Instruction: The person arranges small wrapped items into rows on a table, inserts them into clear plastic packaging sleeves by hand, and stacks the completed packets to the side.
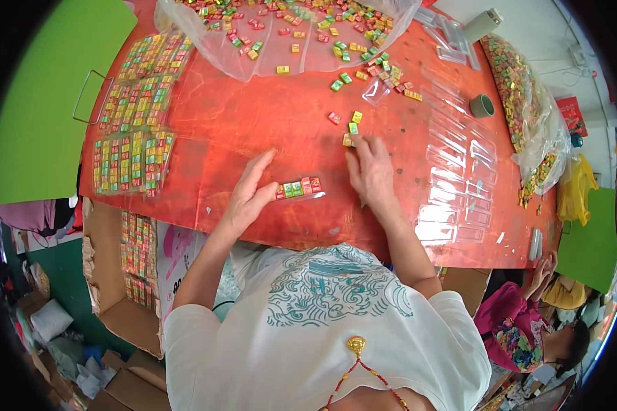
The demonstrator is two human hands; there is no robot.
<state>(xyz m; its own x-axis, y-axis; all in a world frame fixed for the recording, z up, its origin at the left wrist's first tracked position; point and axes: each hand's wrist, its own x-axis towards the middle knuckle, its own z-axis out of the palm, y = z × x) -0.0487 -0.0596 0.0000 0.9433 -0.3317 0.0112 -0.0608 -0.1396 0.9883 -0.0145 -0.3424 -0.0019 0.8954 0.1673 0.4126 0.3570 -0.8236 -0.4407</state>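
Observation:
My left hand [245, 193] rests on the red table, thumb and fingers spread. Its thumb touches the left end of a row of small red and green wrapped packets [297, 188], lying in a narrow clear plastic tray [315, 196]. My right hand [373, 171] reaches forward to the right of that row. Its fingertips are at a small yellow packet [347, 140], with the thumb held apart from them. Just beyond are a green packet [353, 128], another yellow packet [357, 116] and a red packet [334, 118].
Loose packets spill from a clear plastic sheet [267, 58] at the far side. Filled trays [127, 164] lie in rows at left; clear trays [452, 171] lie at right. Beyond them are a green cup [482, 105] and a big bag of packets [521, 96]. Another person [517, 322] sits at right.

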